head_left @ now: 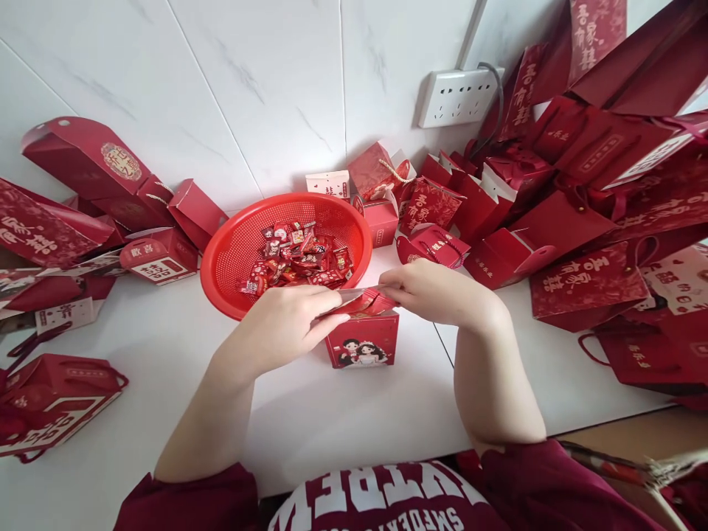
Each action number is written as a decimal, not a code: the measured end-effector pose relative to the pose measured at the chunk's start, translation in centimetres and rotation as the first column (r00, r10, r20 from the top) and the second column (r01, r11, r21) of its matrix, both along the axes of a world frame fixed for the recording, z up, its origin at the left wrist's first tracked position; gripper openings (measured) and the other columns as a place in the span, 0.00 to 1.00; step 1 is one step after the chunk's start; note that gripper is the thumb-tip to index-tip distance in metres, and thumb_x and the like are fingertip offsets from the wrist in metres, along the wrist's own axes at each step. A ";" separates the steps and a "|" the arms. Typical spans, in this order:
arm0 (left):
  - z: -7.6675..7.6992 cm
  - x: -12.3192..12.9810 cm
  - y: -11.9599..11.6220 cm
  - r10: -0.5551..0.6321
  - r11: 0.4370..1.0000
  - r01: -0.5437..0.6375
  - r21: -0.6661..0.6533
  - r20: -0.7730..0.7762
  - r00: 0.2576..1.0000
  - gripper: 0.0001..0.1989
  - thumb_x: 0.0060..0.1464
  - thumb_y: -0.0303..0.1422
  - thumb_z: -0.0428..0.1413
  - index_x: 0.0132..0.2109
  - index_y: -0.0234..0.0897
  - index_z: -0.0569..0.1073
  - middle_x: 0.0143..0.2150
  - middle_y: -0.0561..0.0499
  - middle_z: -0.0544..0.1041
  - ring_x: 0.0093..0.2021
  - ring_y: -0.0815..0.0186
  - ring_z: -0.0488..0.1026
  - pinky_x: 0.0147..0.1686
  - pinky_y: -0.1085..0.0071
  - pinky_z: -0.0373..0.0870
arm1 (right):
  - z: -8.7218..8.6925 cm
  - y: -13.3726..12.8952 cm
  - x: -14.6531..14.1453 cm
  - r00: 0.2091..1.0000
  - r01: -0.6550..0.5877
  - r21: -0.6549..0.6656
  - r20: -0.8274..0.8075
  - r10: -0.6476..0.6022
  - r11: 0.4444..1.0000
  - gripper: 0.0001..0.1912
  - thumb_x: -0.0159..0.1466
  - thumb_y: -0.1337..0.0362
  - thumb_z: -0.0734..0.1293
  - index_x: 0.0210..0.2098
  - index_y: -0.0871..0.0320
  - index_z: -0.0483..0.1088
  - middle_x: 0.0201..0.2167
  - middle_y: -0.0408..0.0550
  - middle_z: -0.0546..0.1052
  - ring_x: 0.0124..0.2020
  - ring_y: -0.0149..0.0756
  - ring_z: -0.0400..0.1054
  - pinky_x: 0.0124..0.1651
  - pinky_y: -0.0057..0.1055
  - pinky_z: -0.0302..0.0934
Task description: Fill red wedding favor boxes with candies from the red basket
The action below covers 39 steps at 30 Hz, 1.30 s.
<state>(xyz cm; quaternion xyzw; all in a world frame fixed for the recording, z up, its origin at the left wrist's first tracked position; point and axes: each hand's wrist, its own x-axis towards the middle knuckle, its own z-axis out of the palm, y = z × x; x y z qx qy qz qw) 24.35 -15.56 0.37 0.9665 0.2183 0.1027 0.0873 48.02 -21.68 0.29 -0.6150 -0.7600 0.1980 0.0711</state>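
Observation:
A red gift box (363, 343) printed with a cartoon bride and groom stands upright on the white surface in front of me. Its top is open, and red wrapped candy (372, 301) shows inside. My left hand (293, 321) pinches the flap on the box's left side between thumb and fingers. On the other side, my right hand (423, 290) has its fingers closed at the upper right edge of the box, with the fingertips partly hidden. Just behind the box sits a red plastic basket (221, 254) holding a heap of small wrapped candies (302, 258).
Red gift boxes and bags crowd the right side, among them a floral box (589, 284). More boxes stand at the left, including a small handled box (160, 254). A white power strip (460, 98) is on the tiled wall. A cardboard carton (636, 442) lies at lower right.

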 end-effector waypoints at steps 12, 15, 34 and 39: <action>-0.7 0.3 -0.3 0.032 0.991 -0.033 0.128 0.005 0.999 0.08 0.65 0.39 0.54 0.42 0.40 0.74 0.30 0.56 0.77 0.28 0.67 0.73 0.27 0.70 0.57 | -0.4 -0.2 0.1 0.985 -0.103 0.022 -0.136 0.105 0.994 0.14 0.66 0.72 0.55 0.24 0.57 0.61 0.20 0.39 0.65 0.22 0.28 0.54 0.28 0.30 0.45; -0.8 0.4 -0.5 -0.007 0.986 0.010 0.165 -0.016 1.000 0.10 0.66 0.40 0.54 0.40 0.39 0.75 0.28 0.56 0.76 0.27 0.67 0.73 0.25 0.69 0.55 | 0.1 -0.5 0.0 0.981 -0.118 0.029 -0.152 0.121 0.993 0.16 0.70 0.67 0.55 0.25 0.57 0.62 0.21 0.39 0.65 0.22 0.28 0.54 0.28 0.30 0.45; 2.0 -2.6 0.2 0.292 0.954 -0.268 -0.134 0.207 0.934 0.09 0.61 0.41 0.58 0.46 0.46 0.76 0.42 0.57 0.80 0.40 0.68 0.77 0.36 0.74 0.69 | 0.2 -1.7 -2.5 0.900 -0.159 0.076 -0.399 0.176 0.984 0.18 0.68 0.69 0.63 0.55 0.48 0.73 0.50 0.40 0.80 0.46 0.35 0.76 0.46 0.29 0.66; 4.0 -4.6 7.8 0.539 0.842 -0.538 -0.043 0.138 0.831 0.14 0.60 0.47 0.54 0.44 0.45 0.78 0.43 0.54 0.81 0.41 0.64 0.77 0.39 0.71 0.68 | 0.4 -2.2 -2.9 0.902 -0.248 0.020 -0.361 0.238 0.969 0.16 0.69 0.70 0.60 0.47 0.52 0.77 0.42 0.43 0.82 0.43 0.37 0.76 0.43 0.30 0.66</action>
